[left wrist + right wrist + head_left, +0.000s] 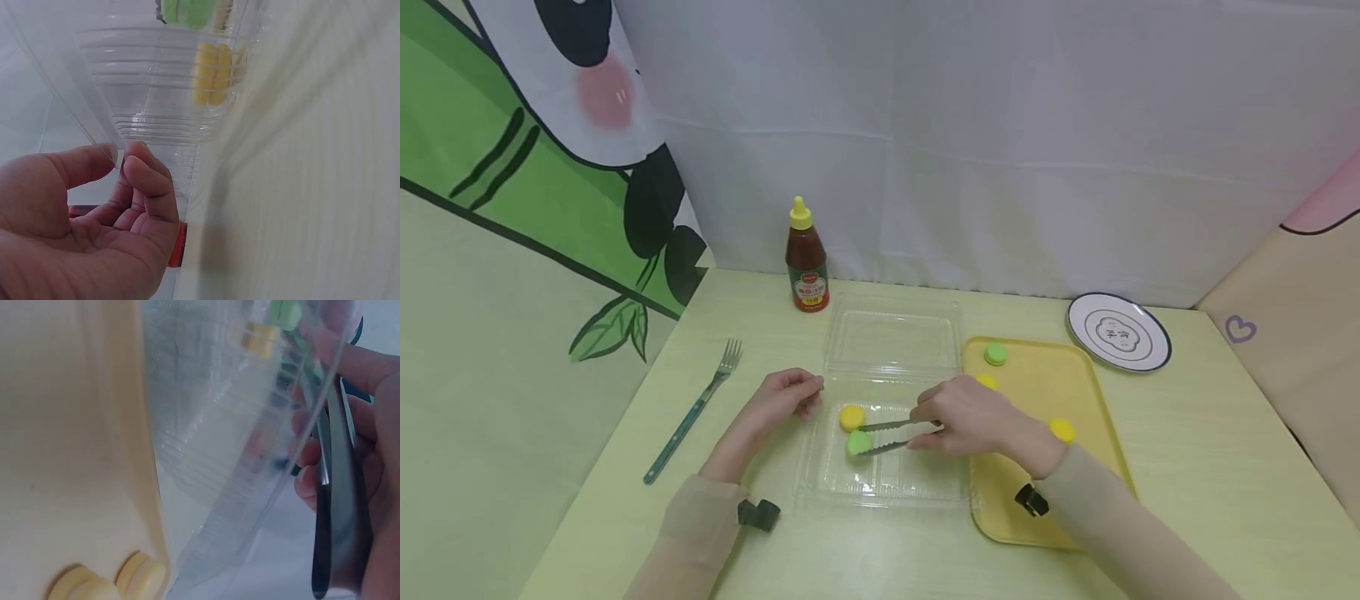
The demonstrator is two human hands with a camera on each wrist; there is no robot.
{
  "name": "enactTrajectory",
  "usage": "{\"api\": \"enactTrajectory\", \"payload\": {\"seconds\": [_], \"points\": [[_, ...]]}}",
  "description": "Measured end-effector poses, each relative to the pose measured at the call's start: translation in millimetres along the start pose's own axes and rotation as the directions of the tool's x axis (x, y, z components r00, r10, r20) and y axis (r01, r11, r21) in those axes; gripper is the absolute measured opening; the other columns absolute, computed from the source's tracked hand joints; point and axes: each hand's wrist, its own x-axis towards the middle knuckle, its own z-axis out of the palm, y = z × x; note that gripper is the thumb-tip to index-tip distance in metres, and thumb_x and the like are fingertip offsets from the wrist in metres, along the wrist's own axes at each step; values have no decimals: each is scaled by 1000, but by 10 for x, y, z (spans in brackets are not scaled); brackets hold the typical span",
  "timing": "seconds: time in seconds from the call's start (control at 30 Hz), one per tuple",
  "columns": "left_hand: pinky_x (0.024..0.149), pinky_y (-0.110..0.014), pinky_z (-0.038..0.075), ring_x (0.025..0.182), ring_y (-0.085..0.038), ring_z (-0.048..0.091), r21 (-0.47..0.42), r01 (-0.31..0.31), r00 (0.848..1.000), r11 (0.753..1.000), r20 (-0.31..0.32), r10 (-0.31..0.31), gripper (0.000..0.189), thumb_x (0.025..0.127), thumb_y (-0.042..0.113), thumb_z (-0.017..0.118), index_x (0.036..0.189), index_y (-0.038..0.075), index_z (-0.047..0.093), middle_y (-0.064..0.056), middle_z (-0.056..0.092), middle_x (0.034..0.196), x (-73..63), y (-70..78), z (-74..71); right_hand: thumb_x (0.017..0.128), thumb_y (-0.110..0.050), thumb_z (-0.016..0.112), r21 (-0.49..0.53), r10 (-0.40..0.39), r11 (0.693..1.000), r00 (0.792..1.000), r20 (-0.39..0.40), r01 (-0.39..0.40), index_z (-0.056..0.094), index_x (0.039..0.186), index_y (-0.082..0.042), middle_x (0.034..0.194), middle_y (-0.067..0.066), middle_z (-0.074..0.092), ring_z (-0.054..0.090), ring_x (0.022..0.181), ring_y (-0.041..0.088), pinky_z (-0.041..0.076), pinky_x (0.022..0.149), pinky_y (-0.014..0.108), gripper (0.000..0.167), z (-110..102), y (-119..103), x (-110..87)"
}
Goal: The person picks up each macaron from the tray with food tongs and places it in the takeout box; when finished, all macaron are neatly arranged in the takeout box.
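My left hand pinches the left rim of a clear plastic clamshell box between thumb and fingertips, as the left wrist view shows. The box lies with its lid folded back. With my right hand I grip metal tongs over the box. Their serrated tips stand on either side of a green macaron in the left part of the box. Right beside it, a yellow macaron rests on the box floor; both also show in the left wrist view.
To the right, a yellow tray bears a green macaron and yellow macarons, under my right forearm. A plate sits behind it. A sauce bottle stands at the back, and a fork lies at left.
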Motion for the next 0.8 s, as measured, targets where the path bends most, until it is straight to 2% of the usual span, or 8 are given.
{"api": "enactTrajectory", "payload": {"seconds": [0.8], "points": [[67,-29,48,72,-16,54,18,0,1000,1000,-13,1,29,102,22,58,106,-7,60,-5,60,82,-20,12,3,88,-41,75,-12,31,999,998,57,-30,62,75,-21,63,-16,42,37,53,0,31,49,18,27,152,-148,87]]}}
